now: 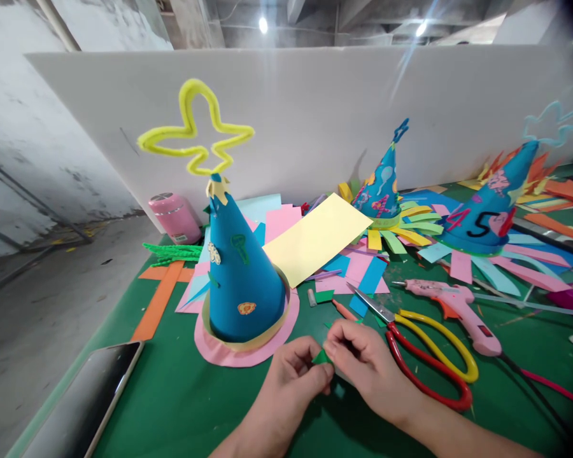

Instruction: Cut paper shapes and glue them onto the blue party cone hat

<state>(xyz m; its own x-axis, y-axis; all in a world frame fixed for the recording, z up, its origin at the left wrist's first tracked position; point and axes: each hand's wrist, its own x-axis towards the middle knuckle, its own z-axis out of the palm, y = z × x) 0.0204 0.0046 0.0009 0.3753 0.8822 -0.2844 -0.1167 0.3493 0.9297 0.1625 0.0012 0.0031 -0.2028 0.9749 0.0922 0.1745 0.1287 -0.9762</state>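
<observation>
Low in the middle of the head view, my left hand (293,375) and my right hand (363,362) meet over the green table (181,407). Both pinch one small green paper piece (321,357) between their fingertips. Just behind them to the left stands a blue cone hat (241,267) on a pink paper brim, topped with a yellow pipe-cleaner star (195,130). Red and yellow scissors (424,343) lie right beside my right hand.
A pink glue gun (451,305) lies right of the scissors, its cord trailing off. Two more blue cone hats (384,184) (494,203) stand at the back amid coloured paper scraps and a yellow sheet (315,238). A phone (88,397) lies at the left edge; a pink cup (174,216) behind.
</observation>
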